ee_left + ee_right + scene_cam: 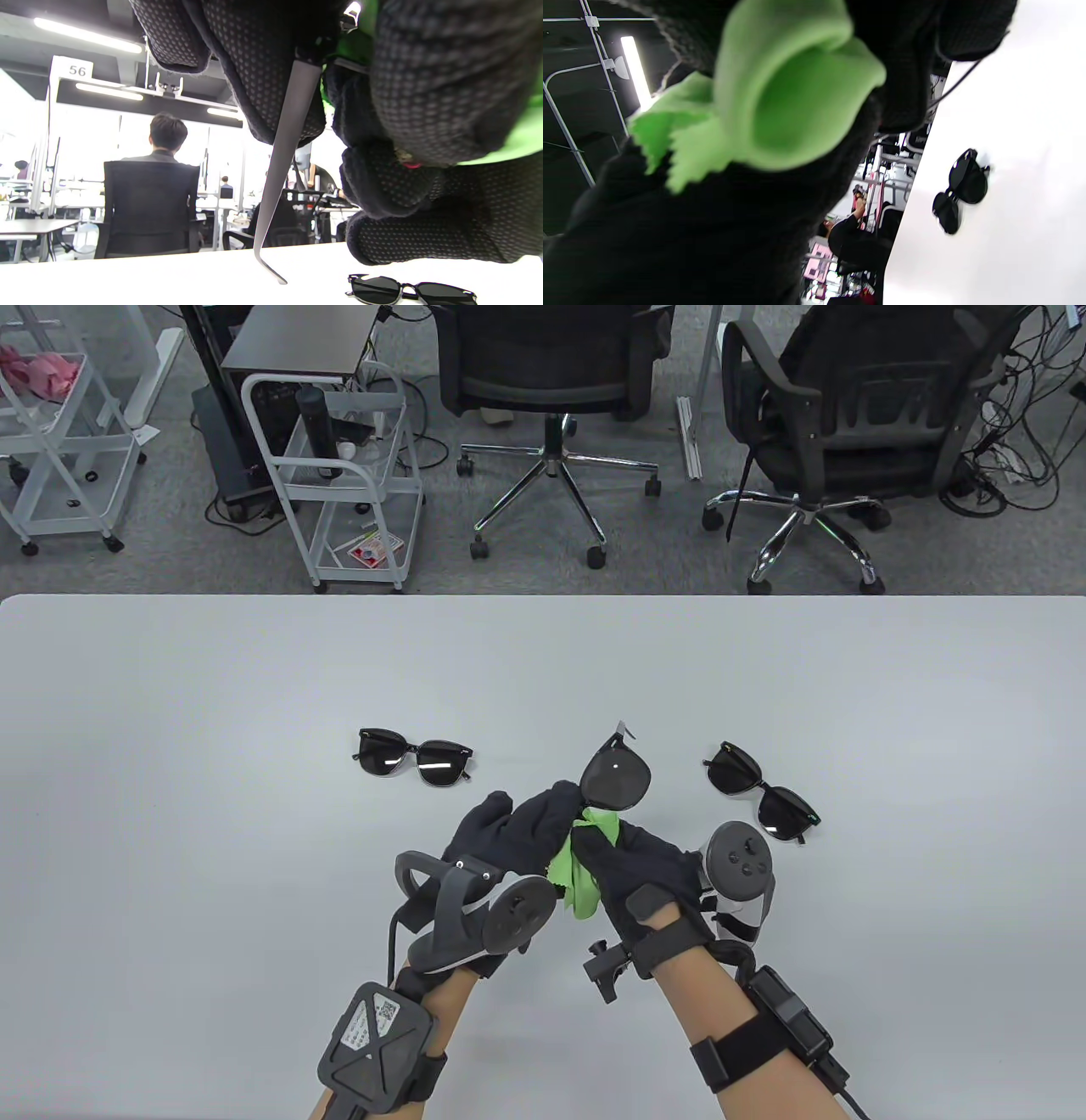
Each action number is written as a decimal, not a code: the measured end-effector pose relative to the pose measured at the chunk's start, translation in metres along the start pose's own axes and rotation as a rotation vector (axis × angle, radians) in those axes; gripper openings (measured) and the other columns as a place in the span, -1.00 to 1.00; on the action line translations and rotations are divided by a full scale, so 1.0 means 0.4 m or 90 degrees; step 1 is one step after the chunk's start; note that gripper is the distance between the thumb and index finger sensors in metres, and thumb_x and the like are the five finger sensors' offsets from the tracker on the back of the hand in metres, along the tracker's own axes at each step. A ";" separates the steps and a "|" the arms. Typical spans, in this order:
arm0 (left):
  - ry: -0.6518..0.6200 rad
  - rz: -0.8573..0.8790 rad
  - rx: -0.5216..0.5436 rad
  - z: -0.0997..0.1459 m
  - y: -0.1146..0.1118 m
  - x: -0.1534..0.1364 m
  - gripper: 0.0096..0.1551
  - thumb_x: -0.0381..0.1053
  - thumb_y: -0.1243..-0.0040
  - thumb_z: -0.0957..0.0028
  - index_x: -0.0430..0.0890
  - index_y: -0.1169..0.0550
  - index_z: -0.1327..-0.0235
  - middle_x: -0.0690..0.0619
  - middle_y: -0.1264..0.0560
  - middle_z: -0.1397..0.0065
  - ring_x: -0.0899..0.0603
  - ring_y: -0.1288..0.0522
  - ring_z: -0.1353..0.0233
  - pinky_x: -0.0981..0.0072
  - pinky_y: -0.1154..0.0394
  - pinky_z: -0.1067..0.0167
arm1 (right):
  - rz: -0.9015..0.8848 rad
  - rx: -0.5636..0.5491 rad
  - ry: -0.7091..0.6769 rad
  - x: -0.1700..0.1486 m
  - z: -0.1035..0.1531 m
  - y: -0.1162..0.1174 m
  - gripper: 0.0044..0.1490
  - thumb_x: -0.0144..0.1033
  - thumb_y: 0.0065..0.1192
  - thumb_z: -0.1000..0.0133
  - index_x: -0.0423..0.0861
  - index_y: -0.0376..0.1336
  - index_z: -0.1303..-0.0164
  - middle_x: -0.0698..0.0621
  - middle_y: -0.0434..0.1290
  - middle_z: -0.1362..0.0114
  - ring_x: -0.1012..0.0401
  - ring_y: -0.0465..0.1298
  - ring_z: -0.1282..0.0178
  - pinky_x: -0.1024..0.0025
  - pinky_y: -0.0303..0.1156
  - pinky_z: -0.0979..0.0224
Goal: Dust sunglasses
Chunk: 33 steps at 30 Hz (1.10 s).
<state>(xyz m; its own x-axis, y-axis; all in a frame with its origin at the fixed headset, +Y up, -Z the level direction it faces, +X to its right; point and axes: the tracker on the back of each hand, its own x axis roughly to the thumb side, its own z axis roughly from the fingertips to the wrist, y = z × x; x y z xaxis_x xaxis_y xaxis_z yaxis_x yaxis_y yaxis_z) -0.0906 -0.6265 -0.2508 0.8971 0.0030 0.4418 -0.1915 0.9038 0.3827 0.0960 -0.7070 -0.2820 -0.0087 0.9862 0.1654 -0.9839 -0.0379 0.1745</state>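
My left hand (551, 808) grips a pair of black sunglasses (617, 777) by one side and holds it above the table, with one dark lens pointing away from me. My right hand (604, 848) pinches a green cloth (579, 872) against the part of the glasses hidden between my hands. In the left wrist view a grey temple arm (285, 161) hangs down from my fingers, and the cloth (519, 137) shows at the right. In the right wrist view the cloth (785, 93) is bunched in my fingers.
Two more black sunglasses lie on the white table (170, 814): one pair at the left (414, 757) and one at the right (762, 793). A pair also shows in each wrist view (410, 290) (961, 190). Office chairs (556, 381) and carts stand beyond the far edge.
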 end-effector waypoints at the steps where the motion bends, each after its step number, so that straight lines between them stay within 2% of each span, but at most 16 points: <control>1: 0.002 -0.007 0.002 0.000 -0.001 0.000 0.23 0.41 -0.58 0.62 0.20 -0.33 -0.45 0.32 -0.53 -0.40 0.25 -0.77 -0.07 0.14 -0.48 -0.46 | -0.009 0.011 0.002 -0.002 -0.001 0.003 -0.42 0.02 0.26 -0.09 -0.19 0.51 -0.02 -0.05 0.69 -0.03 -0.03 0.69 -0.06 -0.23 0.39 -0.31; 5: 0.046 -0.028 -0.008 0.000 -0.010 -0.011 0.25 0.48 -0.53 0.60 0.22 -0.31 -0.47 0.32 -0.49 -0.45 0.18 -0.75 -0.18 0.05 -0.44 -0.48 | -0.005 0.093 0.002 0.003 -0.010 0.025 -0.39 -0.16 0.30 -0.11 -0.27 0.38 -0.24 -0.15 0.58 -0.25 -0.13 0.59 -0.24 -0.30 0.33 -0.32; 8: 0.082 0.011 -0.013 -0.003 -0.012 -0.037 0.21 0.44 -0.54 0.54 0.23 -0.30 -0.48 0.31 -0.47 -0.46 0.14 -0.73 -0.27 0.03 -0.42 -0.50 | -0.004 0.131 -0.017 0.019 -0.015 0.027 -0.26 -0.15 0.18 -0.16 -0.38 0.22 -0.39 -0.29 0.45 -0.40 -0.25 0.49 -0.35 -0.34 0.29 -0.32; 10: 0.115 0.031 -0.022 -0.005 -0.017 -0.062 0.19 0.39 -0.56 0.51 0.22 -0.29 -0.49 0.30 -0.45 -0.48 0.11 -0.71 -0.33 0.03 -0.42 -0.50 | 0.025 0.083 -0.034 0.043 -0.012 0.007 -0.28 -0.20 0.22 -0.13 -0.41 0.25 -0.36 -0.33 0.47 -0.37 -0.28 0.51 -0.31 -0.36 0.29 -0.30; 13: 0.151 0.013 -0.068 -0.007 -0.034 -0.092 0.16 0.30 -0.57 0.45 0.26 -0.20 -0.44 0.31 -0.34 -0.53 0.04 -0.63 -0.46 0.01 -0.40 -0.50 | 0.109 0.026 -0.090 0.083 -0.008 -0.029 -0.32 -0.18 0.24 -0.13 -0.36 0.33 -0.31 -0.27 0.54 -0.32 -0.22 0.58 -0.26 -0.32 0.35 -0.29; 14: 0.167 0.023 -0.082 -0.006 -0.043 -0.103 0.14 0.25 -0.57 0.43 0.27 -0.18 -0.41 0.30 -0.30 -0.54 0.00 -0.59 -0.51 -0.01 -0.39 -0.51 | 0.129 -0.008 -0.136 0.105 -0.004 -0.049 -0.33 -0.16 0.23 -0.14 -0.34 0.33 -0.32 -0.25 0.56 -0.32 -0.19 0.59 -0.26 -0.30 0.36 -0.30; 16: 0.168 0.030 -0.116 -0.007 -0.054 -0.112 0.14 0.18 -0.57 0.39 0.29 -0.13 -0.41 0.30 -0.24 -0.57 -0.04 -0.52 -0.57 -0.04 -0.35 -0.52 | 0.133 -0.083 -0.179 0.139 0.007 -0.079 -0.35 -0.15 0.26 -0.12 -0.29 0.36 -0.30 -0.21 0.58 -0.30 -0.16 0.61 -0.25 -0.28 0.38 -0.31; 18: 0.156 0.010 -0.115 -0.008 -0.060 -0.114 0.12 0.13 -0.57 0.38 0.34 -0.12 -0.38 0.35 -0.21 -0.58 -0.05 -0.46 -0.61 -0.03 -0.34 -0.53 | 0.140 -0.147 -0.224 0.168 0.020 -0.106 -0.35 -0.15 0.27 -0.12 -0.27 0.37 -0.31 -0.21 0.58 -0.31 -0.17 0.61 -0.25 -0.29 0.37 -0.31; 19: 0.154 -0.003 -0.119 -0.007 -0.061 -0.114 0.11 0.11 -0.56 0.37 0.36 -0.11 -0.36 0.36 -0.20 -0.58 -0.04 -0.43 -0.63 -0.02 -0.33 -0.53 | 0.166 -0.153 -0.248 0.180 0.023 -0.118 -0.34 -0.14 0.27 -0.13 -0.26 0.35 -0.34 -0.20 0.57 -0.34 -0.17 0.59 -0.27 -0.29 0.36 -0.33; 22: 0.148 -0.003 -0.111 -0.006 -0.060 -0.118 0.10 0.08 -0.55 0.36 0.41 -0.10 -0.34 0.41 -0.18 -0.59 -0.03 -0.38 -0.65 -0.01 -0.32 -0.55 | 0.277 -0.101 -0.278 0.206 0.019 -0.128 -0.27 -0.13 0.23 -0.14 -0.27 0.24 -0.43 -0.22 0.47 -0.46 -0.20 0.52 -0.37 -0.34 0.30 -0.36; 24: 0.149 -0.001 -0.112 -0.005 -0.060 -0.127 0.10 0.08 -0.55 0.36 0.43 -0.10 -0.33 0.43 -0.18 -0.59 -0.02 -0.37 -0.66 -0.01 -0.31 -0.55 | 0.347 -0.117 -0.291 0.214 0.022 -0.133 -0.25 -0.13 0.20 -0.14 -0.28 0.19 -0.46 -0.23 0.43 -0.50 -0.21 0.51 -0.39 -0.35 0.30 -0.36; 26: 0.135 0.000 -0.119 -0.003 -0.062 -0.135 0.09 0.07 -0.55 0.35 0.46 -0.10 -0.32 0.46 -0.18 -0.59 0.00 -0.36 -0.66 0.00 -0.31 -0.56 | 0.362 -0.111 -0.287 0.220 0.021 -0.135 -0.24 -0.17 0.23 -0.13 -0.30 0.19 -0.46 -0.25 0.41 -0.52 -0.24 0.48 -0.41 -0.39 0.27 -0.36; 29: 0.096 0.028 -0.146 -0.001 -0.075 -0.139 0.10 0.07 -0.55 0.34 0.49 -0.09 -0.31 0.49 -0.17 -0.59 0.04 -0.34 -0.68 0.01 -0.28 -0.59 | 0.425 -0.044 -0.280 0.225 0.015 -0.121 -0.23 -0.19 0.24 -0.12 -0.31 0.18 -0.47 -0.27 0.38 -0.54 -0.27 0.43 -0.45 -0.44 0.21 -0.36; 30: 0.097 0.025 -0.142 -0.002 -0.075 -0.139 0.10 0.07 -0.55 0.35 0.50 -0.10 -0.31 0.50 -0.17 -0.59 0.04 -0.34 -0.68 0.01 -0.28 -0.59 | 0.447 0.003 -0.272 0.224 0.010 -0.111 -0.22 -0.18 0.25 -0.11 -0.29 0.18 -0.48 -0.26 0.38 -0.55 -0.27 0.42 -0.47 -0.45 0.20 -0.36; 32: 0.088 0.023 -0.140 -0.002 -0.072 -0.135 0.10 0.08 -0.56 0.35 0.51 -0.10 -0.30 0.51 -0.18 -0.59 0.05 -0.34 -0.67 0.03 -0.28 -0.59 | 0.434 0.103 -0.279 0.217 0.000 -0.092 -0.24 -0.18 0.23 -0.13 -0.23 0.18 -0.51 -0.23 0.35 -0.59 -0.26 0.39 -0.51 -0.46 0.16 -0.39; 33: 0.083 0.027 -0.139 -0.003 -0.071 -0.134 0.10 0.09 -0.56 0.36 0.51 -0.10 -0.30 0.51 -0.18 -0.59 0.06 -0.35 -0.67 0.03 -0.28 -0.59 | 0.414 0.122 -0.268 0.211 -0.002 -0.086 -0.25 -0.19 0.25 -0.12 -0.22 0.20 -0.50 -0.23 0.36 -0.58 -0.28 0.36 -0.53 -0.48 0.13 -0.39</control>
<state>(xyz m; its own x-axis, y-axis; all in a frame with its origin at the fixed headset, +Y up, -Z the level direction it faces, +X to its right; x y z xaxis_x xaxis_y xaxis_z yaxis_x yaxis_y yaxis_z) -0.1327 -0.6519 -0.2861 0.9368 0.0854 0.3393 -0.1523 0.9726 0.1758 0.1288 -0.6221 -0.2746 -0.4653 0.6143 0.6373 -0.7565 -0.6498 0.0740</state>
